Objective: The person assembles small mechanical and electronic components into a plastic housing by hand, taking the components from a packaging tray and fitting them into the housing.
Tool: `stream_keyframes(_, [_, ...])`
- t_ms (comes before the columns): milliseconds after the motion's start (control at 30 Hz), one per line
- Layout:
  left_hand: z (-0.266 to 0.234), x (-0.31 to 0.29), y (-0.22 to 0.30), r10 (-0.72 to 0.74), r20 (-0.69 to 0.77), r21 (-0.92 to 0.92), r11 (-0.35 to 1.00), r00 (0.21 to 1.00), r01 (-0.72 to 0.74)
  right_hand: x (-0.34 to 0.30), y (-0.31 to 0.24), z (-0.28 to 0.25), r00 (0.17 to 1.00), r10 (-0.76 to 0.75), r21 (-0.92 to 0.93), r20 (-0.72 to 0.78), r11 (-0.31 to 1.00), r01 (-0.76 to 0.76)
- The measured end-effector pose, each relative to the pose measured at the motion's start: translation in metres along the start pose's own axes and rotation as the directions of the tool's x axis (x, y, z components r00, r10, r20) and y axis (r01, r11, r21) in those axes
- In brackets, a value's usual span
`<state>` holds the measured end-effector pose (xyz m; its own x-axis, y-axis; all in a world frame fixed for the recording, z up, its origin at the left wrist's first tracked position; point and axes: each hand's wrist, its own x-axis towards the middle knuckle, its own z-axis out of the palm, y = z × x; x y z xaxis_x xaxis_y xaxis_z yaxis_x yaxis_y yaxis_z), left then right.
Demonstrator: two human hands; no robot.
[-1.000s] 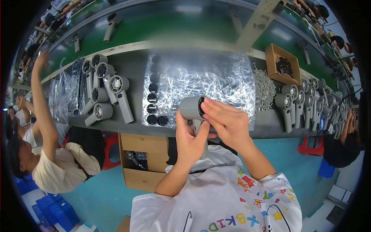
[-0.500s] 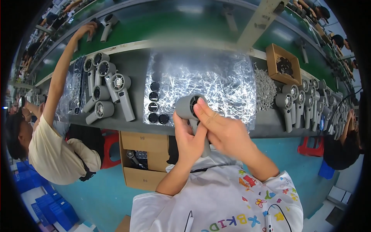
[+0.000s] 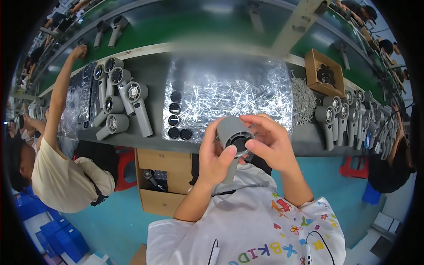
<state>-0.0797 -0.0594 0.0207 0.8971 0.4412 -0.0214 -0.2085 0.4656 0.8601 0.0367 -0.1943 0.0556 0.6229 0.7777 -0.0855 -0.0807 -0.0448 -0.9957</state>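
Observation:
A grey handheld fan [image 3: 228, 128] is held between both hands, its round open end tilted toward me and its handle pointing down. A black disc sits inside that end. My left hand [image 3: 213, 157] wraps the left side of the fan head, thumb at the rim. My right hand [image 3: 276, 143] grips the right side with its thumb pressed at the disc's edge. Just beyond the hands, a clear plastic sheet [image 3: 234, 88] covers the bench, and several round black caps [image 3: 174, 120] stand in a column along its left side.
Several grey fans [image 3: 138, 112] lie at left and more fans [image 3: 340, 115] at right. Small clear pieces [image 3: 302, 104] are heaped beside an open carton [image 3: 310, 75] of black parts. Behind runs a green conveyor [image 3: 154, 31]. A co-worker [image 3: 66, 172] sits at left; a cardboard box [image 3: 161, 205] stands below.
The fan has turned so its open end faces me. My right hand's fingers have shifted from that end to the side of the head. The co-worker's hand has moved left along the conveyor.

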Motion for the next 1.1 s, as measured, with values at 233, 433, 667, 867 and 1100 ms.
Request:
stream_keyframes(233, [-0.004,-0.005,-0.004,0.047,0.029,0.004,0.999,0.998,-0.047,-0.002,0.012,0.013,1.0,0.024,0.322,-0.012,0.947,-0.019])
stream_keyframes(433, [0.0,-0.006,-0.001,0.183,0.039,0.177,0.966,0.982,-0.187,-0.003,0.01,0.018,0.998,-0.033,0.317,-0.05,0.947,0.047])
stream_keyframes(667, [0.002,-0.009,0.001,0.226,0.033,0.225,0.947,0.973,-0.228,-0.006,0.006,0.016,0.979,-0.199,0.309,0.046,0.935,0.175])
stream_keyframes(867, [0.004,-0.011,0.001,0.322,0.022,0.236,0.918,0.946,-0.318,-0.011,0.007,0.027,0.98,-0.197,0.425,0.027,0.889,0.167])
stream_keyframes(1100, [0.011,-0.016,0.008,0.505,0.103,0.38,0.776,0.857,-0.503,-0.012,0.012,0.041,0.901,-0.422,0.235,-0.103,0.869,0.435])
